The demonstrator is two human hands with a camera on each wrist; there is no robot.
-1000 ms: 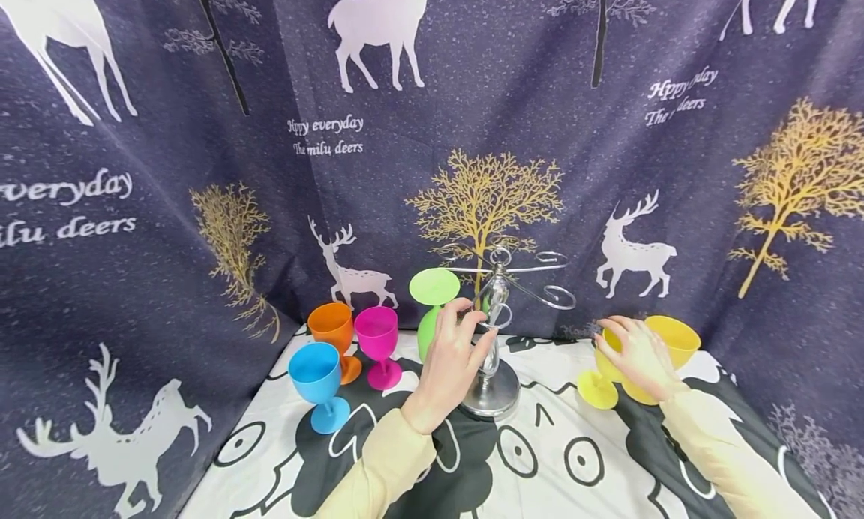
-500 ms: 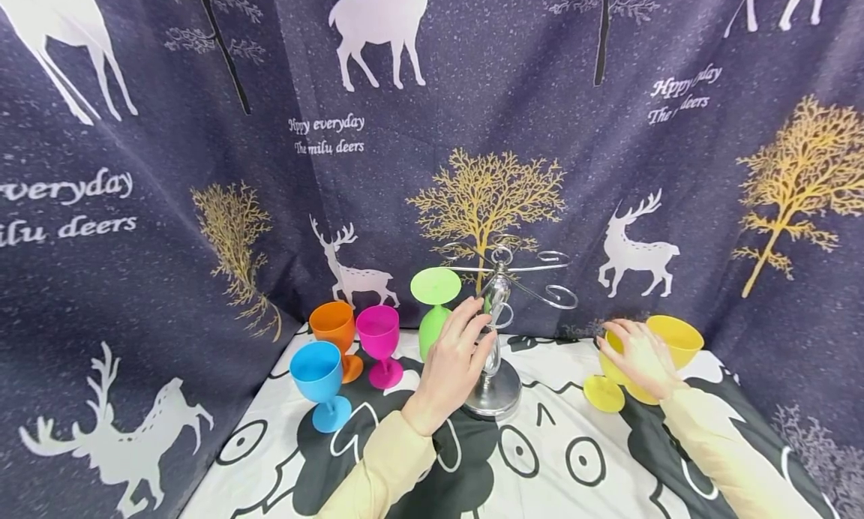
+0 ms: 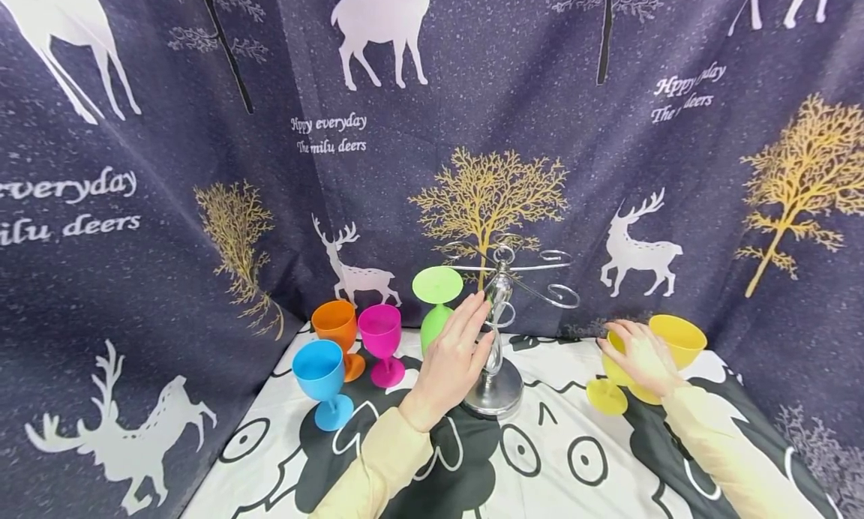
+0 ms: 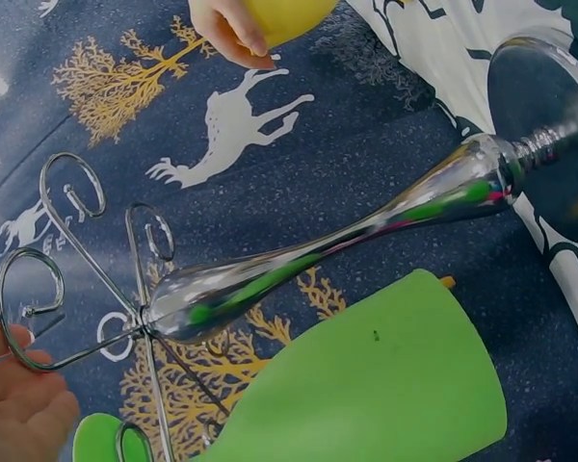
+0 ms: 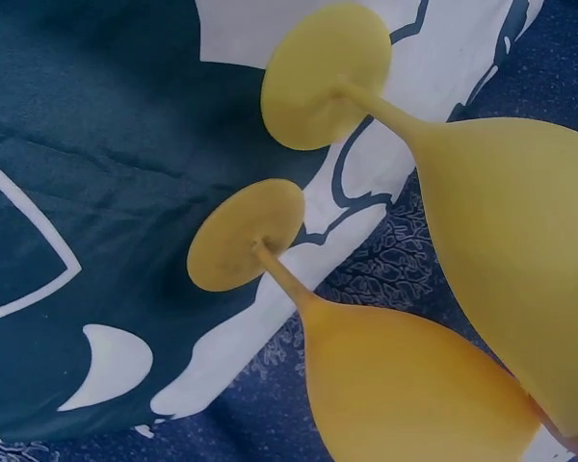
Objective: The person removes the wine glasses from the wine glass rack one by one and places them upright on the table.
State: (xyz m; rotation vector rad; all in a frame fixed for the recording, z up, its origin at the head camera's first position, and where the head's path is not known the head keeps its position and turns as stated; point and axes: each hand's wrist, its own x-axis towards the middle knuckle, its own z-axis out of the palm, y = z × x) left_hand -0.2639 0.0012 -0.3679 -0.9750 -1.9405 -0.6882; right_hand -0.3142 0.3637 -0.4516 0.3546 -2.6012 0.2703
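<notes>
Near the chrome goblet stand (image 3: 496, 354), my left hand (image 3: 448, 354) has its fingers straight; in the left wrist view its fingertips touch one curled wire hook (image 4: 34, 361). A green goblet (image 3: 437, 285) hangs upside down from the stand, its foot uppermost, partly hidden by that hand. My right hand (image 3: 641, 358) grips a light yellow goblet (image 5: 520, 231) from above by its bowl, mostly out of sight in the right wrist view; the goblet is upright, foot down. Beside it stands a deeper yellow goblet (image 5: 414, 385), partly behind the hand in the head view.
To the left stand an orange goblet (image 3: 335, 322), a magenta goblet (image 3: 381, 331) and a blue goblet (image 3: 319, 370), all upright. A black-and-white patterned cloth (image 3: 553, 489) covers the table. A dark curtain (image 3: 567, 166) printed with deer and trees hangs behind it.
My left fingers have straightened and drawn together beside the stand. The light yellow goblet's foot has shifted slightly right under my right hand.
</notes>
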